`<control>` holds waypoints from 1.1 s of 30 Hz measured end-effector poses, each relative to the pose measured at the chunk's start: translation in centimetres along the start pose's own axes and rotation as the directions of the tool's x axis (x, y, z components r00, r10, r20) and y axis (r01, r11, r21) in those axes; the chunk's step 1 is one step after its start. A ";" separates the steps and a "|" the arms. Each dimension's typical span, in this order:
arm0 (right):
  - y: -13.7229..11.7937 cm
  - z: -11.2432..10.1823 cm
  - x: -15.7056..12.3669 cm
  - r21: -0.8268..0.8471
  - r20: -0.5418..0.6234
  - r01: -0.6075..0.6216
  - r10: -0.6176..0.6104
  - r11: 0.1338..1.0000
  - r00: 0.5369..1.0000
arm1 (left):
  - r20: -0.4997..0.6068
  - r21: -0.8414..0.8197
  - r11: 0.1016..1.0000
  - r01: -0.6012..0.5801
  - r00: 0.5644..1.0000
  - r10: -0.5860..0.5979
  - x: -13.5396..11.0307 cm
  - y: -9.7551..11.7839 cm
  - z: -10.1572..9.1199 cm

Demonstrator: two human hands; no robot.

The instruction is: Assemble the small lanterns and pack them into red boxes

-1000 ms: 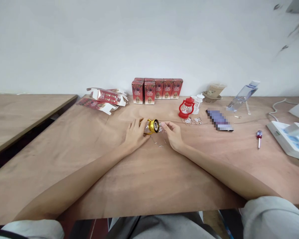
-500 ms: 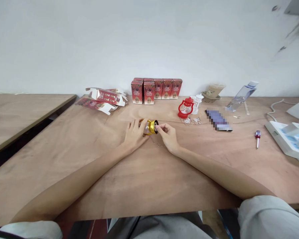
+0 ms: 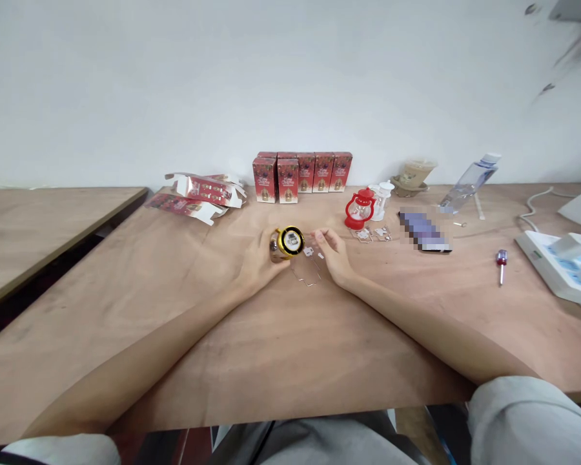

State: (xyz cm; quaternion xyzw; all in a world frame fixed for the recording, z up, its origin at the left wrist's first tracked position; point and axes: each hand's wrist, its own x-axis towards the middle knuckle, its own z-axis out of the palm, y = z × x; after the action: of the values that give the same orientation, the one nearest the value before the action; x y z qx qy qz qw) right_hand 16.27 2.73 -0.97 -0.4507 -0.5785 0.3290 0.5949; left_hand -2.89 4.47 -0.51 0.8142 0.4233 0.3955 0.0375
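Note:
My left hand (image 3: 260, 265) is wrapped round a small gold lantern (image 3: 285, 244). The lantern lies tipped over, its round black-rimmed base turned toward me and to the right, with a whitish centre showing. Just right of the base, apart from it, is my right hand (image 3: 335, 257). Its thumb and fingers are pinched together; whatever they hold, if anything, is too small to make out. Between the hands a thin wire-like outline (image 3: 306, 281) and a small whitish piece (image 3: 308, 252) lie on the wooden table (image 3: 271, 361).
Red printed boxes (image 3: 288, 183) stand against the wall, with flattened cartons (image 3: 198, 194) to their left. A red lantern (image 3: 360, 210) and white lantern (image 3: 381, 199) stand farther right. Beyond are a phone (image 3: 423, 231), a cup (image 3: 416, 174), a bottle (image 3: 472, 181), a screwdriver (image 3: 501, 261) and a power strip (image 3: 556, 271).
My left hand has turned the gold lantern so its base faces me more. My right hand has drawn back from the base to the right, and small whitish pieces now show between the hands.

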 end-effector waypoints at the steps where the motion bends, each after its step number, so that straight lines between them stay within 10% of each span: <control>1: 0.2 -0.5 0.3 -0.103 0.022 0.028 -0.026 0.994 0.999 | -0.021 -0.024 0.999 0.035 0.999 -0.036 0.1 0.0 -0.1; 5: 0.8 -2.1 1.0 -0.515 0.194 0.129 -0.032 0.847 0.981 | -0.018 -0.075 0.994 0.076 0.997 -0.078 0.4 0.1 -0.3; 11: 1.1 -1.8 1.0 -0.657 0.353 0.284 -0.049 0.698 0.934 | 0.039 -0.094 0.995 0.037 0.999 -0.033 0.5 0.2 -0.2; 24: -2.5 -2.0 1.6 -0.012 -0.089 0.118 -0.119 0.993 0.989 | 0.066 -0.199 0.970 -0.137 0.986 0.153 0.0 -0.4 0.1; 33: -7.4 -1.6 1.3 0.151 0.227 -0.033 -0.002 0.988 0.974 | 0.096 -0.204 0.959 -0.195 0.971 0.218 -0.2 -0.5 0.1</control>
State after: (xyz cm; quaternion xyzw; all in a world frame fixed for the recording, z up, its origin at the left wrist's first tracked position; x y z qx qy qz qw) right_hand 17.04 0.93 6.42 -0.3674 -0.6120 0.4265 0.5555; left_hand -3.24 4.62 -0.88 0.8685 0.2924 0.3877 0.0998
